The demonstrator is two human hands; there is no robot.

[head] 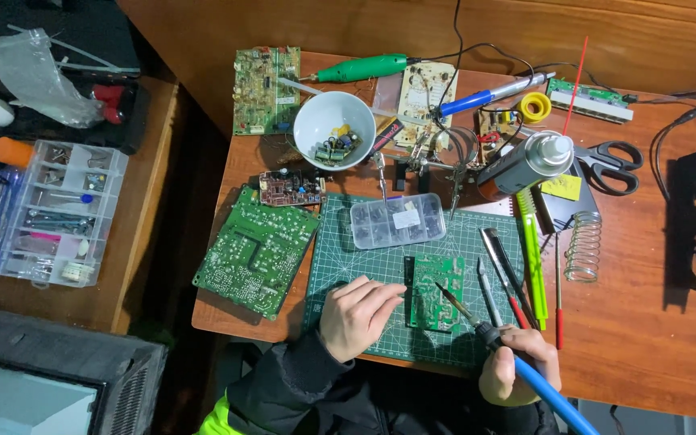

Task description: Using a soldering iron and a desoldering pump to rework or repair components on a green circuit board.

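A cluttered wooden table [654,322] carries a green cutting mat [340,242], where a small green circuit board [434,292] lies upright between two hands. The left hand [358,314] rests fingers half-curled (holding nothing) against the board's left edge. The right hand [517,366], closed around a blue-handled soldering iron [493,338], angles the tip up-left onto the board, just beside the left hand.

The light is bright and even over the brown wooden table [646,322]. Small soft shadows sit beside things. The shiny silver spray can [525,165] has a little glare. The left side is dark. Everything looks sharp, with edges slightly bent.
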